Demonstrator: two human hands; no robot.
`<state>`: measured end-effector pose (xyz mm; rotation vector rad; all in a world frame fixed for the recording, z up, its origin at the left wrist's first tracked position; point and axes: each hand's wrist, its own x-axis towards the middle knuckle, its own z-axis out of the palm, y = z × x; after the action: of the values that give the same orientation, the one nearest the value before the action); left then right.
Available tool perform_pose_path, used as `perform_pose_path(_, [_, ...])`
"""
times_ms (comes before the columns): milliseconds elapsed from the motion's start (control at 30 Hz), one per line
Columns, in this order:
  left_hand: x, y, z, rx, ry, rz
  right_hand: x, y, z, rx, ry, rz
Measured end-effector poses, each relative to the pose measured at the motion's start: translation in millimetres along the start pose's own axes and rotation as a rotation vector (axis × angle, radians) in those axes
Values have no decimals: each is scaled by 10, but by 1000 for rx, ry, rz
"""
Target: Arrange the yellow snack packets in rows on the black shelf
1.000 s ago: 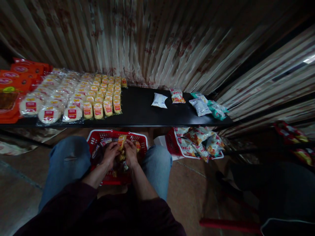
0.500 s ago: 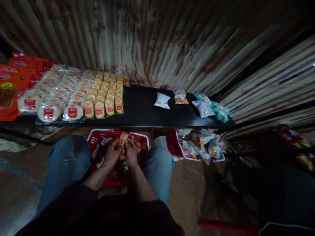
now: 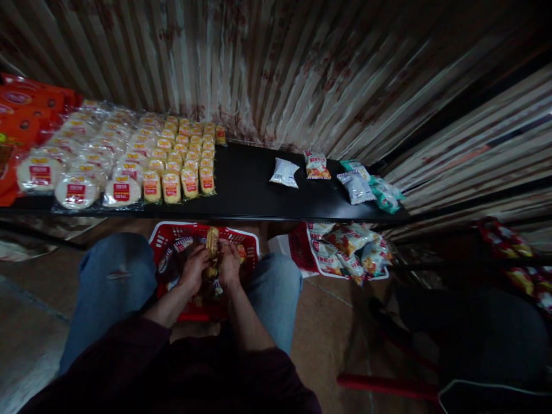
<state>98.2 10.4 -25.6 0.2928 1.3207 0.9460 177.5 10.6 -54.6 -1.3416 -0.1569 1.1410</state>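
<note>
Between my two hands, above a red basket (image 3: pixel 248 238) set between my knees, a small yellow wrapped snack cake (image 3: pixel 212 240) stands on end with its narrow side toward me. The fingers of my left hand (image 3: pixel 194 268) close on its left side. My right hand (image 3: pixel 229 264) grips it from the right, its fingers curled and partly hidden. More packets lie in the basket below, among them a white-and-red one (image 3: pixel 183 244), but the hands and shadow cover most of them.
A black shelf (image 3: pixel 250 184) bears rows of yellow snack cakes (image 3: pixel 172 187), round white packaged cakes (image 3: pixel 77 192), orange bags (image 3: pixel 26 115) and loose snack packets (image 3: pixel 284 172). A second basket (image 3: pixel 299 253) with packets stands right of my knee. Someone's dark-clothed leg (image 3: pixel 474 339) is at far right.
The snack cake has turned from its labelled face showing to its narrow side, upright between my fingers. The view has shifted slightly; the shelf goods look unchanged.
</note>
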Motion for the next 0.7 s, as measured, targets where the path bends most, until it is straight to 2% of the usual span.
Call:
perform_pose_path(167, [87,-25,0,-126,64,-138,-64,-67,46,-42,18,-14])
perform_pose_path(267, [108,-11,-2,-190,98,-190,-91,-103,51,-73,-16,-23])
perform_pose_path(533, [80,23,20,-281,-15,-265,-162,-185,31,-116,-127,39])
perform_pose_path(700, [56,-3,38,-273,-1,-245,-170,-174,-30,-275,-182,-71])
